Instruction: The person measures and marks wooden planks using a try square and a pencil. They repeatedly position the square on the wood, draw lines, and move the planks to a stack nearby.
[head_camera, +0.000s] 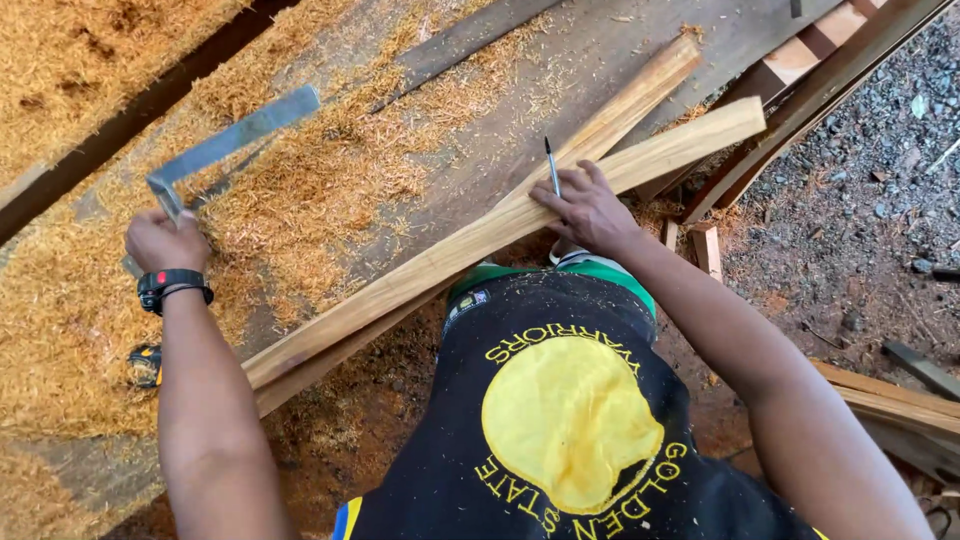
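Setting: sawdust-covered workbench (330, 200) below me, gravel ground to the right.
Left hand (160, 240): my fingers are closed around one arm of a metal square (235, 140); a black watch (172, 285) sits on the wrist.
Right hand (585, 205): pressed flat on the long wooden plank (430, 260), pinching a pen (552, 165) upright.
Plank: lies diagonally across the bench edge, over a second plank (630, 95).
Beyond: stacked boards (830, 60).

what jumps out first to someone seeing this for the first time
The long pale wooden plank lying slantwise over the sawdust-strewn bench, pinned at centre by the right hand, which also holds a pen. At far left, the left hand lifts a metal square.
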